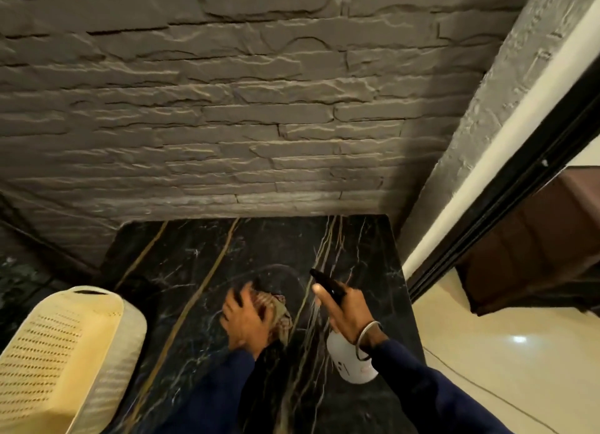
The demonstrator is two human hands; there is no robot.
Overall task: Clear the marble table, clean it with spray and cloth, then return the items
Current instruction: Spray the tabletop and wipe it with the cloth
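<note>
The black marble table (201,271) with gold veins fills the lower middle of the view. My left hand (243,320) presses a crumpled brownish cloth (281,316) flat onto the marble, fingers spread over it. My right hand (347,313) grips a white spray bottle (349,360) with a black trigger head, held just above the table's right side, its nozzle pointing toward the far end. A faint wet arc shows on the marble beyond the cloth.
A cream perforated plastic basket (65,352) stands at the table's left edge. A grey stone-textured wall (259,109) rises right behind the table. To the right are a black door frame (506,206) and a cream tiled floor (519,352).
</note>
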